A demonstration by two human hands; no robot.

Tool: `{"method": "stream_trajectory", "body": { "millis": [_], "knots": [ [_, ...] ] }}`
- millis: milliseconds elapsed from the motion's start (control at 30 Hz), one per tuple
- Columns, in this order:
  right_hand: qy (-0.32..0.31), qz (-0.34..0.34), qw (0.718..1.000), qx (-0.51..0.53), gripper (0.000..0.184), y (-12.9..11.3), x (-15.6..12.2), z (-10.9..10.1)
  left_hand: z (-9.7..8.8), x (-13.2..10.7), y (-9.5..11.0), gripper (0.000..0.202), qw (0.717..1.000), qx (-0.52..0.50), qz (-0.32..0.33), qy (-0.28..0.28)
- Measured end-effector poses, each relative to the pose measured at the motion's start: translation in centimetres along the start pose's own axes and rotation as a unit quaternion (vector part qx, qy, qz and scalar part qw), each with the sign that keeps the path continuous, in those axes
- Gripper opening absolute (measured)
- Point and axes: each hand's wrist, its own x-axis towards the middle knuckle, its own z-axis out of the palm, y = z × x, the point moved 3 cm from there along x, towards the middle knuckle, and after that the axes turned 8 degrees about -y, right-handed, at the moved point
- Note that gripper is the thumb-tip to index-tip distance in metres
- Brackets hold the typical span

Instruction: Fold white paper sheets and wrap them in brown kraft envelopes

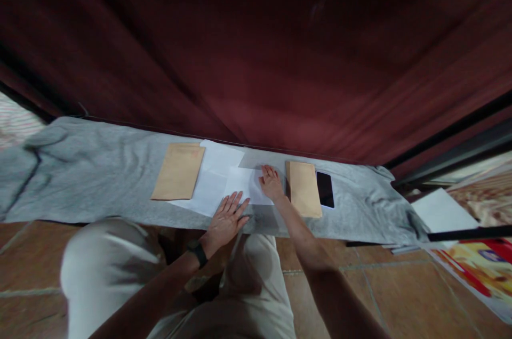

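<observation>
My left hand [227, 218] lies flat with its fingers spread, touching the near edge of a folded-looking white sheet of paper [247, 183]. At that sheet's right end rests my right hand [271, 182], palm down with the fingers stretched out. More white paper [212, 185] lies under and to the left of the sheet. A brown paper envelope [179, 171] covers the left part of this paper. To the right of my right hand is a stack of brown envelopes [305, 190].
A dark-screened phone [325, 189] lies beside the right envelopes. Grey cloth [100, 168] covers the narrow bench, with a dark red curtain [280, 72] rising behind it. At the far right are a white sheet [444, 211] and a red and yellow package [482, 267].
</observation>
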Motion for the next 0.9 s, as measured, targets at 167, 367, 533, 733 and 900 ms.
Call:
{"method": "stream_trajectory", "body": {
  "millis": [167,367,533,733,900],
  "knots": [
    [-0.035,-0.002,0.999,-0.005,0.046,0.4,2.5,-1.3,0.1,0.0,-0.2,0.054,1.000,-0.007,0.001,0.005],
    [-0.072,-0.004,0.997,-0.004,0.040,1.1,3.7,-2.9,0.2,-0.1,-0.2,0.051,1.000,0.002,0.002,-0.004],
    [-0.092,-0.015,0.995,0.035,0.022,2.0,3.2,-3.8,0.0,-0.3,-0.2,0.051,1.000,0.000,0.007,0.002],
    [-0.048,0.008,0.988,0.149,0.014,4.3,0.5,-5.5,-0.6,-0.3,-0.1,0.053,0.999,-0.029,-0.012,0.024],
    [0.000,0.043,0.950,0.309,0.026,5.3,-3.1,-4.8,-2.2,0.1,0.3,0.061,0.993,-0.097,-0.033,0.060]
  ]
}}
